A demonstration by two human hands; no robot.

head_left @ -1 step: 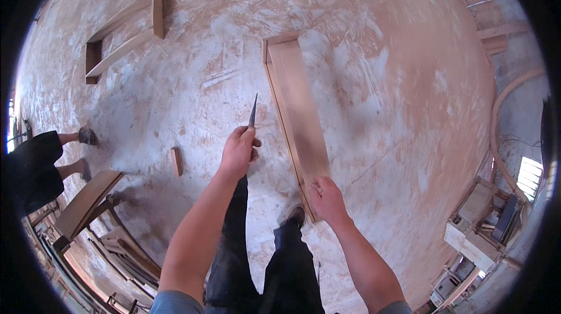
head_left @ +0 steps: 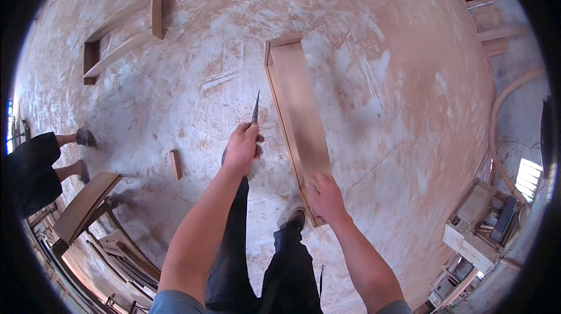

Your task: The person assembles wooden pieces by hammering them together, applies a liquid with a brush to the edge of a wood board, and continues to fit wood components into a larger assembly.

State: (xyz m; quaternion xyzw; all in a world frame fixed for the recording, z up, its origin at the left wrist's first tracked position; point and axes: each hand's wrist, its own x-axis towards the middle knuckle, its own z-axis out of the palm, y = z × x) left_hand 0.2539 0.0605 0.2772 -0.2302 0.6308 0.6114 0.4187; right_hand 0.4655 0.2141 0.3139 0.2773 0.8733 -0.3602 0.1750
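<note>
My left hand (head_left: 242, 144) is closed round a slim, dark, pointed metal tool (head_left: 255, 109), its tip directed away from me. The fingers hide the tool's handle. To its right, a long, narrow wooden frame (head_left: 301, 109) stretches away from me, a wide pale board forming its right side. My right hand (head_left: 325, 197) is closed on the near end of that frame, over the board's edge. Some of its fingertips are hidden. The frame's near end lies close to my right shoe (head_left: 296, 219).
Another rectangular wooden frame (head_left: 123, 52) lies at the far left. A small wood block (head_left: 176, 164) is left of my left hand. Another person's legs (head_left: 69, 139) show at the left edge, above stacked wooden pieces (head_left: 87, 206). A machine (head_left: 476, 214) and curved hose (head_left: 497, 121) stand right.
My left hand and the pointed tool have shifted slightly away and to the right. The long wooden frame has slid slightly toward me, with my right hand still on its near end.
</note>
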